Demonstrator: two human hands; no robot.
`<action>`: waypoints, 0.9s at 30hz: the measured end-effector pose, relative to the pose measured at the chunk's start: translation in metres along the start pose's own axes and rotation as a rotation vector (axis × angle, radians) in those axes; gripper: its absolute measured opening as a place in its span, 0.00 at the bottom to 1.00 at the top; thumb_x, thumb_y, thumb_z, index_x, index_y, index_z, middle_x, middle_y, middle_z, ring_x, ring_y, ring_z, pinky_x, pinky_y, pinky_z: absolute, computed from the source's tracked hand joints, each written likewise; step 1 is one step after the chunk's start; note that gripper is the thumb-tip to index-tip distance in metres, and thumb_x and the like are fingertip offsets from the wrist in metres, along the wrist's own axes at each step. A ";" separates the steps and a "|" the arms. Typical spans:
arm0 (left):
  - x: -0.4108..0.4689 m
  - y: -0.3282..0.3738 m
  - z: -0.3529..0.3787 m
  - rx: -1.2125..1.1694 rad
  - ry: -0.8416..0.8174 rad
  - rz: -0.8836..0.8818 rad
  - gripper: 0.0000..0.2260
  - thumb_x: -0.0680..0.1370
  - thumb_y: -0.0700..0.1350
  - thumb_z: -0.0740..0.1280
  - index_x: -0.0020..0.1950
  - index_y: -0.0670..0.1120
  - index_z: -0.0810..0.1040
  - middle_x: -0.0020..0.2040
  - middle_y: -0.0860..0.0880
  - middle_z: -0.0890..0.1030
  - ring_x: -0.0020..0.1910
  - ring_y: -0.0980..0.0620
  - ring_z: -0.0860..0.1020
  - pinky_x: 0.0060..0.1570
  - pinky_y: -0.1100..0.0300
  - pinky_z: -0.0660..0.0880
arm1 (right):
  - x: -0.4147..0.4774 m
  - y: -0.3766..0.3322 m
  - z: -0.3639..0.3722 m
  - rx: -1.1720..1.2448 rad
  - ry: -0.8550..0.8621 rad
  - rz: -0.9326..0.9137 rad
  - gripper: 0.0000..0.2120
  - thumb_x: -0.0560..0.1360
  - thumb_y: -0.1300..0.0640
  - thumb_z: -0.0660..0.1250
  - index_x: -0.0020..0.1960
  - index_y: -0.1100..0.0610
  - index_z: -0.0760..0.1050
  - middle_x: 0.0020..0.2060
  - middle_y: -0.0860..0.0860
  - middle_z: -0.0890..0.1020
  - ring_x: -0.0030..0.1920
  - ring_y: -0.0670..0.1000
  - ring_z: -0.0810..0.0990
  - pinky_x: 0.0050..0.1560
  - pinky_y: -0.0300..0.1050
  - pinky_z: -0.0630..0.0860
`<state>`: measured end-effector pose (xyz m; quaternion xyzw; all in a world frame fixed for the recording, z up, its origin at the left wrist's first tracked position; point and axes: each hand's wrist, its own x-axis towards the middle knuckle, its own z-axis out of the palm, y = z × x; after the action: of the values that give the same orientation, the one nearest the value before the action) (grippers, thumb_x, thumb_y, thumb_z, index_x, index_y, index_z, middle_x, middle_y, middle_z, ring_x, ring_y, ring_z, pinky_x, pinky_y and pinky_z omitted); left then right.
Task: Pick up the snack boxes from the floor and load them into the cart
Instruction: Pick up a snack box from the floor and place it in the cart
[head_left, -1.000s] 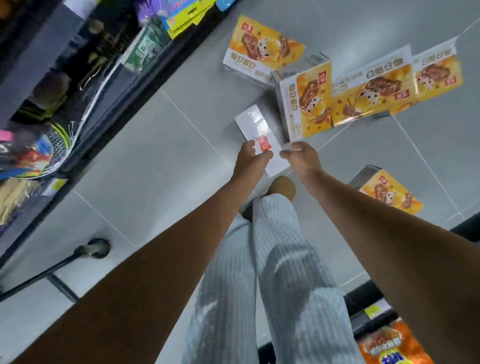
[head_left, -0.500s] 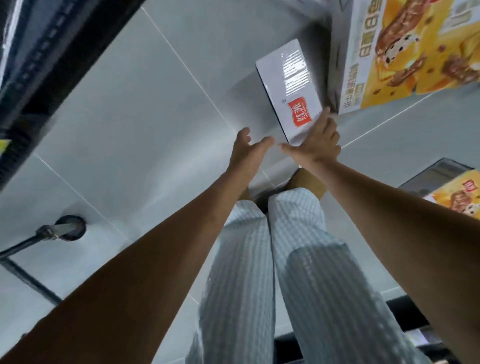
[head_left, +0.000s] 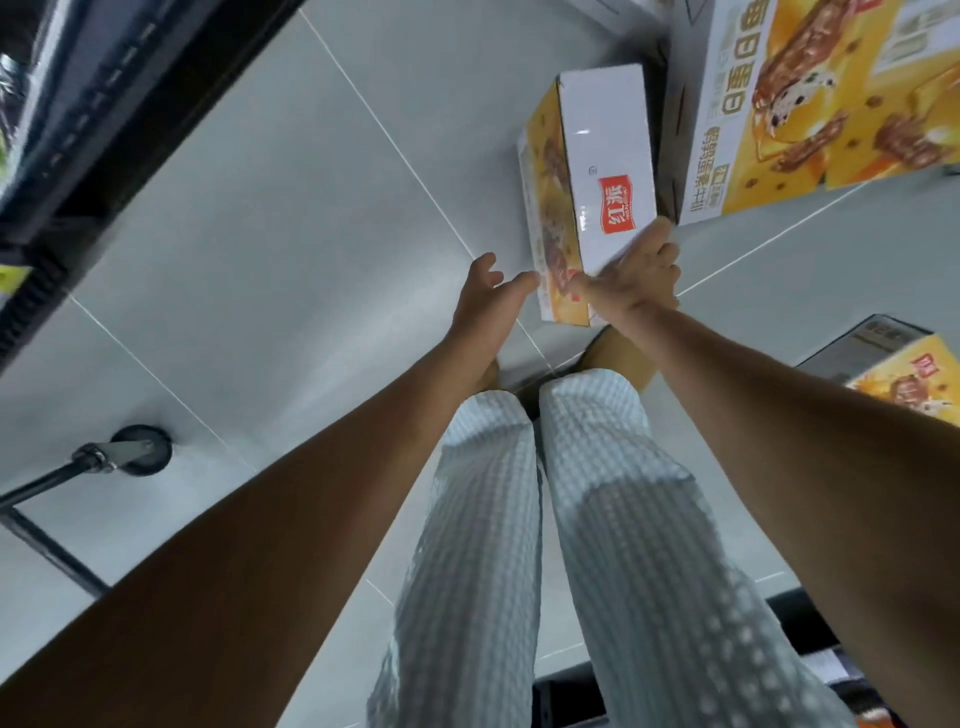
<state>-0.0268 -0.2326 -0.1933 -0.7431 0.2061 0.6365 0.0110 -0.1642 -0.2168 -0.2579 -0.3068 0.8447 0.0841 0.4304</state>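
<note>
A snack box (head_left: 602, 171) with a white side and a red logo stands tilted on the grey floor, its yellow printed face turned left. My right hand (head_left: 636, 275) grips its near end, thumb at the lower corner and fingers round the right edge. My left hand (head_left: 488, 296) is spread just left of the box, fingertips almost at its yellow face, holding nothing. A larger view of another yellow snack box (head_left: 810, 98) lies at the upper right, and a third box (head_left: 904, 374) lies at the right edge.
A cart wheel (head_left: 137, 449) and its dark frame bars stand on the floor at the left. A dark shelf base (head_left: 104, 114) runs along the upper left. My legs in pale checked trousers (head_left: 545, 545) fill the lower middle. Another dark shelf edge sits at the bottom right.
The box has tipped up onto its edge, showing its yellow face. My right hand has closed round its near end, and my left hand has moved closer to it.
</note>
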 end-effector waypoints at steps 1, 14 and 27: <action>-0.009 0.004 -0.003 0.001 -0.003 0.006 0.30 0.78 0.49 0.65 0.77 0.47 0.58 0.74 0.47 0.66 0.70 0.48 0.68 0.60 0.61 0.65 | -0.009 -0.002 -0.006 0.038 -0.021 0.002 0.48 0.66 0.44 0.76 0.74 0.57 0.52 0.66 0.58 0.66 0.67 0.60 0.67 0.65 0.59 0.70; -0.170 0.046 -0.070 0.129 -0.124 -0.003 0.43 0.77 0.54 0.66 0.78 0.44 0.38 0.77 0.45 0.57 0.73 0.46 0.63 0.60 0.58 0.65 | -0.184 0.015 -0.125 0.682 -0.521 0.003 0.05 0.74 0.62 0.69 0.44 0.55 0.73 0.22 0.45 0.78 0.17 0.40 0.70 0.19 0.32 0.60; -0.320 0.011 -0.125 -0.161 -0.423 -0.028 0.10 0.80 0.54 0.60 0.58 0.53 0.74 0.43 0.52 0.83 0.40 0.54 0.82 0.37 0.59 0.80 | -0.343 0.026 -0.213 0.936 -0.790 0.082 0.40 0.51 0.50 0.77 0.62 0.53 0.72 0.58 0.57 0.80 0.52 0.57 0.82 0.50 0.54 0.78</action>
<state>0.0540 -0.1840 0.1370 -0.5943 0.1375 0.7924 0.0033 -0.1722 -0.1292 0.1374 0.0016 0.5797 -0.1719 0.7965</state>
